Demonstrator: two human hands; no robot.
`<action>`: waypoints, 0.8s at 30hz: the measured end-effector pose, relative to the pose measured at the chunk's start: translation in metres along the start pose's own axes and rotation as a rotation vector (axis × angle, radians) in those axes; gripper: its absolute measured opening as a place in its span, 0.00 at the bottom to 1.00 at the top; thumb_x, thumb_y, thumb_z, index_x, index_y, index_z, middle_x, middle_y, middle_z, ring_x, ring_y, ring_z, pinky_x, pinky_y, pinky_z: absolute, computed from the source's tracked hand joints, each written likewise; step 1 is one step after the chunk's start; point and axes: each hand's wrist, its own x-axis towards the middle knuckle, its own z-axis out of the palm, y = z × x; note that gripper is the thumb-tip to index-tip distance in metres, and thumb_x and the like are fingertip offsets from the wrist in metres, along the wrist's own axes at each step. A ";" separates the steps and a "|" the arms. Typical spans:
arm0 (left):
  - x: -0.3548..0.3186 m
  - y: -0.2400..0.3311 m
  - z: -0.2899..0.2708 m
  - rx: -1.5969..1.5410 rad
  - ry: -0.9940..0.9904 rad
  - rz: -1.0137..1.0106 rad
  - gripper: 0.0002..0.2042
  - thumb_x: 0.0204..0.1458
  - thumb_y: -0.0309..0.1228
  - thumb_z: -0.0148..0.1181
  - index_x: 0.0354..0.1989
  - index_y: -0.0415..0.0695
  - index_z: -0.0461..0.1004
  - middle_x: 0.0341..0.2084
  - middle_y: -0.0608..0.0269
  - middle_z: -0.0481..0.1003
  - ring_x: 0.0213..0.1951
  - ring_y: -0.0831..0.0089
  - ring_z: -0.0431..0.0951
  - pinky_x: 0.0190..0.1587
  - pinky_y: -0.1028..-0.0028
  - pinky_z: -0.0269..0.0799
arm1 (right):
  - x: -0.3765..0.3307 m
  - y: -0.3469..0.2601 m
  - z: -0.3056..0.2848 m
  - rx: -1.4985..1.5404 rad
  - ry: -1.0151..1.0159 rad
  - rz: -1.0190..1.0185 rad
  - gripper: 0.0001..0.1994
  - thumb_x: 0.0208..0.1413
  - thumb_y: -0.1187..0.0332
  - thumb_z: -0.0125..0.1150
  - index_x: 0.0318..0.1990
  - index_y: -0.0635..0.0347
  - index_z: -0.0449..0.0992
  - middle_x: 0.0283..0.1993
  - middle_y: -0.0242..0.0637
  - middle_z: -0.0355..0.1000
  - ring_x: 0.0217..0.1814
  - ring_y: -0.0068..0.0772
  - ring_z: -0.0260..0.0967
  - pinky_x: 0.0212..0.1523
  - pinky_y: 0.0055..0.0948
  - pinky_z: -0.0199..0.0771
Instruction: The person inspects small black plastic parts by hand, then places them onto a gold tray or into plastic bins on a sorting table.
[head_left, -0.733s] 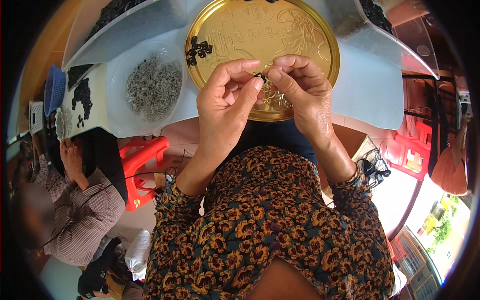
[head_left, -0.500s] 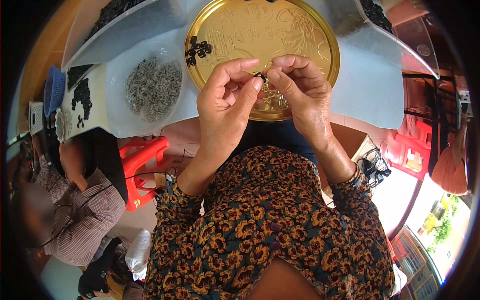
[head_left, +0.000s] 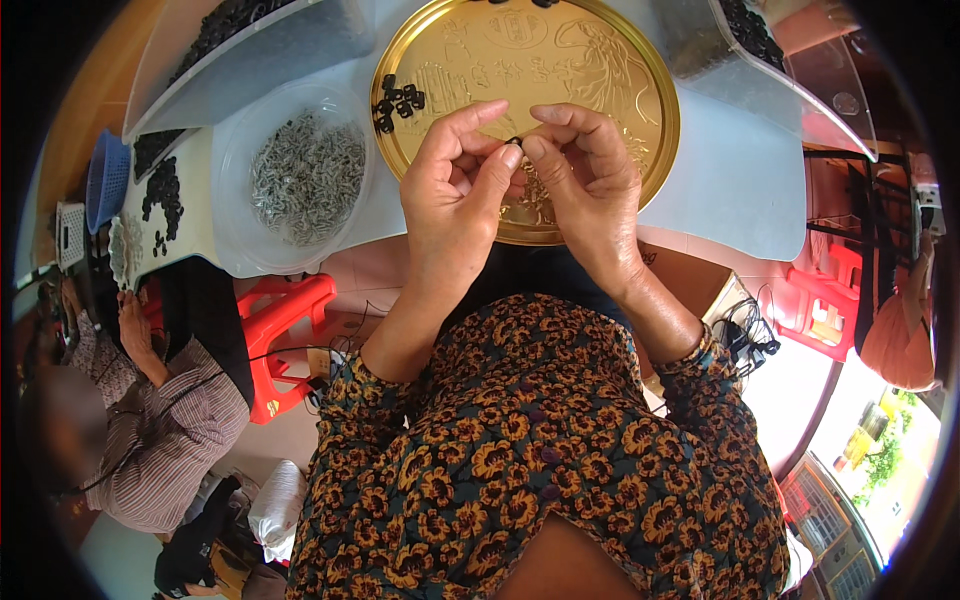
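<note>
Over the near part of a round gold tray (head_left: pixel 388 150), my left hand (head_left: pixel 455 185) pinches a small black part (head_left: pixel 515 142) between thumb and forefinger. The thumb and fingertips of my right hand (head_left: pixel 590 185) meet at the same part, so both hands close on it. Its exact kind is too small to make out. Beneath my hands, small shiny gold-toned pieces (head_left: pixel 533 200) lie on the tray. A cluster of small black parts (head_left: pixel 402 98) sits at the tray's left edge.
Left of the tray stands a clear round tub (head_left: pixel 232 190) of small silver metal pieces (head_left: pixel 308 170). Clear bins (head_left: pixel 250 75) with black parts flank the tray's far side. A co-worker in a striped shirt (head_left: pixel 180 440) sits at the left, beside a red stool (head_left: pixel 275 345).
My right hand has shifted slightly left and its fingertips now meet my left thumb at the black part. Both hands have risen a little. The co-worker's hand has moved toward the table.
</note>
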 end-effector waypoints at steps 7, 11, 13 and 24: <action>0.001 0.004 -0.009 -0.029 -0.053 -0.077 0.16 0.55 0.19 0.56 0.53 0.38 0.68 0.29 0.63 0.73 0.30 0.80 0.76 0.34 0.80 0.76 | 0.005 -0.009 -0.012 0.089 -0.035 0.071 0.12 0.58 0.78 0.57 0.50 0.64 0.71 0.45 0.36 0.74 0.42 0.20 0.71 0.46 0.21 0.74; -0.001 0.009 -0.008 -0.039 -0.052 -0.088 0.17 0.56 0.19 0.57 0.54 0.37 0.68 0.30 0.62 0.73 0.30 0.80 0.76 0.34 0.80 0.76 | 0.015 -0.008 -0.023 -0.172 -0.159 -0.195 0.11 0.54 0.80 0.61 0.45 0.63 0.75 0.42 0.37 0.75 0.41 0.29 0.73 0.44 0.25 0.74; -0.003 0.012 -0.008 -0.048 -0.052 -0.111 0.17 0.56 0.19 0.56 0.54 0.36 0.67 0.30 0.62 0.74 0.30 0.80 0.75 0.33 0.80 0.75 | 0.018 -0.014 -0.023 -0.287 -0.220 -0.280 0.11 0.52 0.80 0.62 0.43 0.63 0.76 0.41 0.38 0.74 0.41 0.31 0.74 0.42 0.27 0.74; -0.003 0.015 -0.009 -0.027 -0.115 -0.020 0.17 0.55 0.17 0.56 0.54 0.37 0.67 0.29 0.63 0.73 0.30 0.81 0.73 0.34 0.82 0.72 | 0.015 -0.024 -0.022 -0.200 -0.248 -0.096 0.16 0.54 0.80 0.59 0.51 0.61 0.73 0.34 0.33 0.73 0.39 0.22 0.72 0.43 0.23 0.72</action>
